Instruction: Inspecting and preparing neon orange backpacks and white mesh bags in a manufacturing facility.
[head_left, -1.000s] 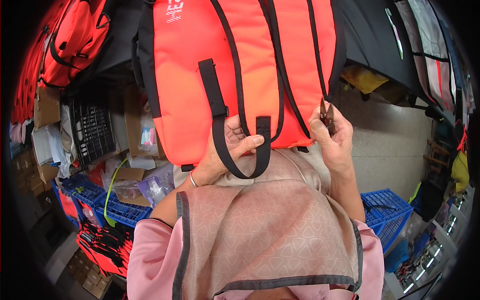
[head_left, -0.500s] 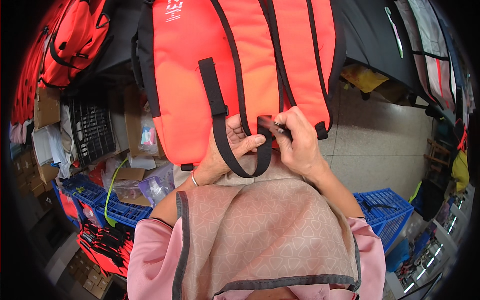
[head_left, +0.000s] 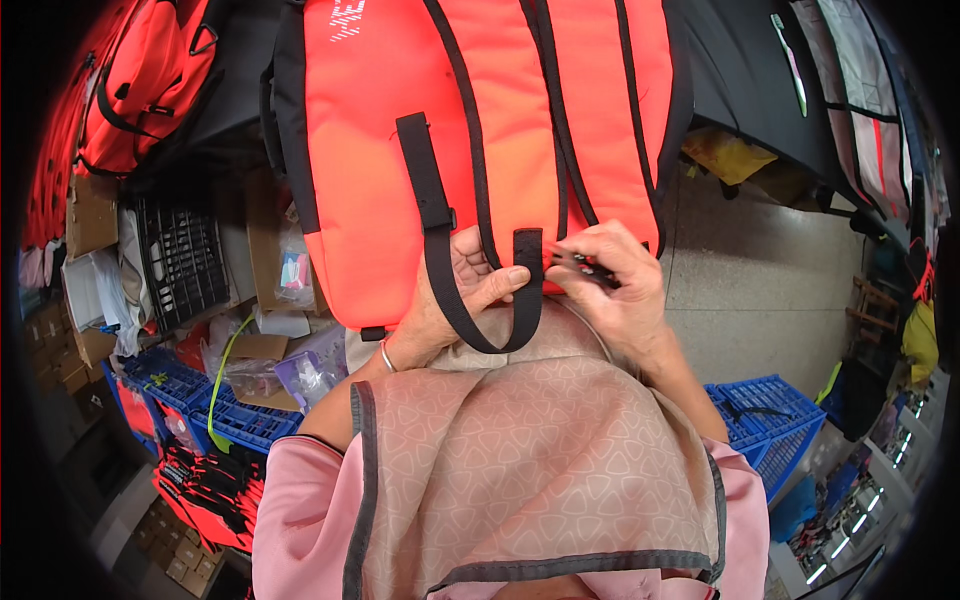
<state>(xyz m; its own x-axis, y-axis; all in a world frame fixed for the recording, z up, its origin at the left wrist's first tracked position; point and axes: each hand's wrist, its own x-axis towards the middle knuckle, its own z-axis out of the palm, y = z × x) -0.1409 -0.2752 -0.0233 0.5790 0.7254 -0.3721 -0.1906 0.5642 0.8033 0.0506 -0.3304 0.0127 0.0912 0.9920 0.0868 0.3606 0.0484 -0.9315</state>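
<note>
A bright orange-red backpack with black edges lies before me, its padded shoulder straps facing up. My left hand pinches the lower end of one shoulder strap; its thumb lies over the black webbing, and some fingers are hidden behind the strap. The webbing hangs in a loop and runs up to a buckle at the left. Just right of the strap end, my right hand is closed around what look like small black thread snips, partly covered by the fingers. Their tip points at the strap and is blurred.
Blue plastic crates stand at both sides below. Another orange-red bag lies at the upper left, above cardboard boxes and a black crate. A toothbrush rests on the dark surface at the upper right.
My right hand has moved a little right and down, drawing the snips away from the strap end. My left hand and the backpack stay almost still.
</note>
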